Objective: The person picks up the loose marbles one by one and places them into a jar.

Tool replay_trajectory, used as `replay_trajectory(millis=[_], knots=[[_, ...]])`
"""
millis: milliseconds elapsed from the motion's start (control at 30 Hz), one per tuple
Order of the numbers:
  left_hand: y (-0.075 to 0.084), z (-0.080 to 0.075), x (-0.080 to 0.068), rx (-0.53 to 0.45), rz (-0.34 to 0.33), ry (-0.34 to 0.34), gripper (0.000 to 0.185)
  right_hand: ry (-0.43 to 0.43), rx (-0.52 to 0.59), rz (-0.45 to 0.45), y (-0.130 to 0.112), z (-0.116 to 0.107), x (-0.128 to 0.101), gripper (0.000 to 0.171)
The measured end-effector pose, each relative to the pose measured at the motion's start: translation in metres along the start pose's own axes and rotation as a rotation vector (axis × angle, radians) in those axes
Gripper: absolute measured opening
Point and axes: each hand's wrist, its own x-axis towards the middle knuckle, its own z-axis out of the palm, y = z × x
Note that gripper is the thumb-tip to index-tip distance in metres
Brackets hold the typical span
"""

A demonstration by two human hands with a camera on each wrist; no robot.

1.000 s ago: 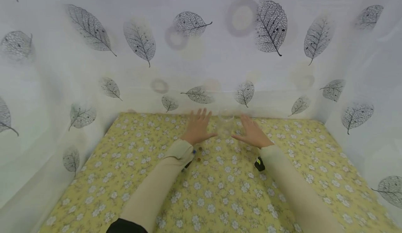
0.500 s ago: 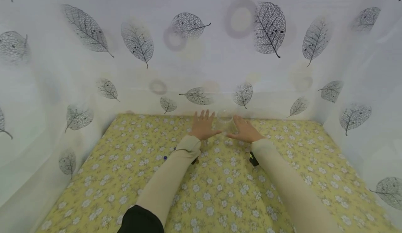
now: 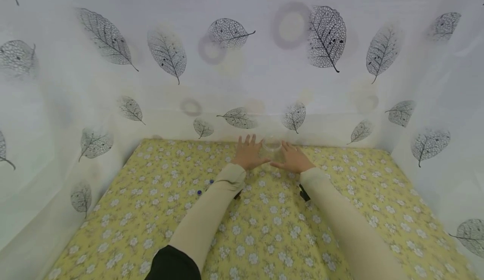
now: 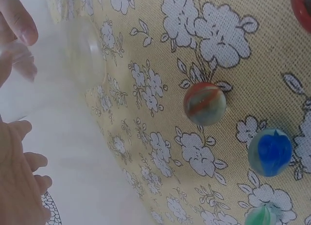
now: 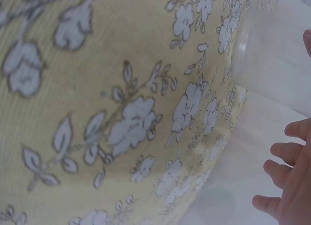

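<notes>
Pale sheeting (image 3: 242,76) printed with dark leaves rose behind and on both sides of one yellow floral cloth (image 3: 272,240). Over the cloth reached two arms in cream sleeves, the left sleeve (image 3: 211,206) and the right sleeve (image 3: 340,215), with one dark band (image 3: 174,265) round the left one, low in the head view. Two hands came next in size: the left hand (image 3: 249,156) wide, its fingers fanned out and its thumb stretched inward, and the right hand (image 3: 292,159) extended opposite, fingers long rather than curled.

Between them, near the cloth's far edge, was one clear container (image 3: 272,146) with a round rim; whether either palm pressed its wall could not be told. Two black pieces, one (image 3: 237,194) under the left wrist and one (image 3: 304,193) under the right, were smaller.

Smallest were the marbles. The left wrist view held four: one red (image 4: 303,10), cut by the frame, one red-streaked (image 4: 205,103), one blue (image 4: 270,152) and one green (image 4: 261,216). The head view showed two blue dots (image 3: 199,192) beside the left sleeve.
</notes>
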Motion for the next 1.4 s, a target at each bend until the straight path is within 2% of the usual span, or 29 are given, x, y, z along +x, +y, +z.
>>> replay_trajectory(millis=[300, 467, 600, 800, 1133, 1400], knots=[[0.005, -0.001, -0.005, 0.029, 0.027, 0.039, 0.076, 0.063, -0.077, -0.04, -0.002, -0.001, -0.006, 0.087], [0.013, 0.003, -0.007, 0.026, 0.041, 0.057, 0.076, 0.127, -0.102, -0.085, -0.001, 0.0, -0.018, 0.086], [0.022, 0.006, -0.012, 0.042, 0.057, 0.079, 0.076, 0.141, -0.095, -0.089, -0.001, 0.002, -0.032, 0.079], [0.037, 0.008, -0.028, 0.012, 0.084, 0.102, 0.076, 0.114, -0.064, -0.043, -0.003, 0.003, -0.054, 0.086], [0.054, 0.013, -0.056, 0.016, 0.106, 0.06, 0.077, 0.153, 0.005, -0.024, -0.009, 0.01, -0.091, 0.089], [0.069, 0.011, -0.078, -0.038, 0.126, 0.097, 0.074, 0.192, -0.025, -0.017, -0.015, 0.01, -0.117, 0.088]])
